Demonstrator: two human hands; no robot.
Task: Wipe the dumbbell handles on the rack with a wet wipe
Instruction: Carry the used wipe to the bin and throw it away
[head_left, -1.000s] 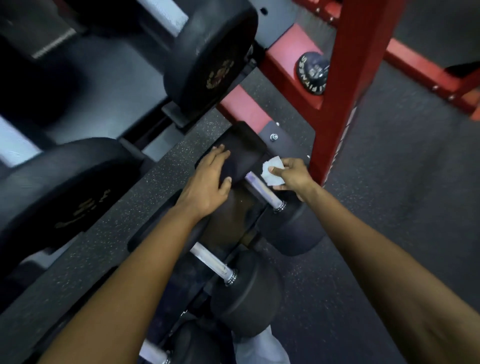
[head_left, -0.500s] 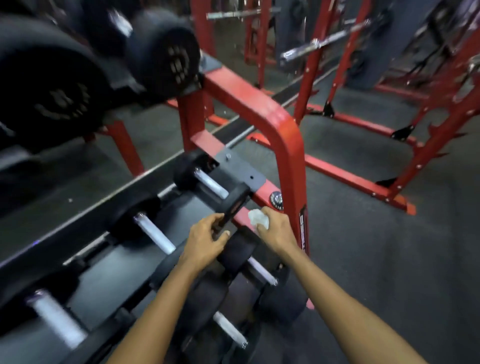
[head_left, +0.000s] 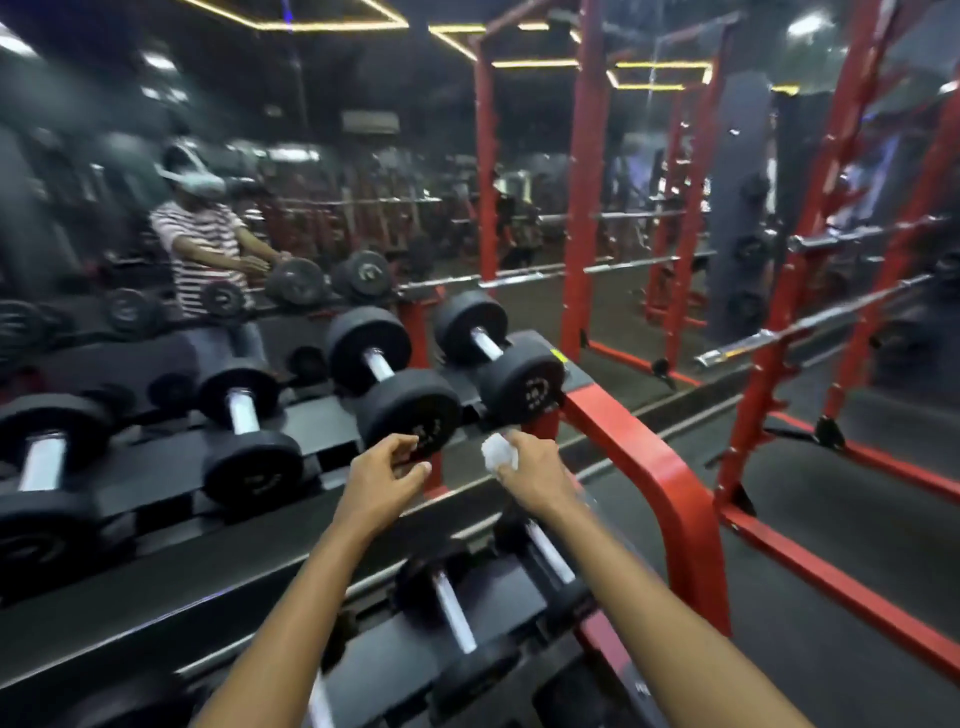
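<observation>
- My right hand (head_left: 530, 475) pinched the crumpled white wet wipe (head_left: 498, 453), just below the rightmost upper-tier dumbbell (head_left: 501, 358).
- My left hand (head_left: 382, 480), at nine o'clock of it, hung loosely curled, gripping nothing.
- The red rack frame (head_left: 660, 467) stood at three o'clock.

Red-framed dumbbell rack (head_left: 670, 483) with two black tiers of dumbbells.

On the upper tier (head_left: 311, 415), the end dumbbell (head_left: 498, 353) lies just beside the rack's red end frame, with three more dumbbells (head_left: 392, 374) (head_left: 244, 426) (head_left: 41, 467) ranged away from the frame. On the lower tier (head_left: 395, 649), a small dumbbell (head_left: 545, 551) lies nearest the frame, another (head_left: 452, 613) beside it. The rack stands on dark gym flooring (head_left: 810, 623).
</observation>
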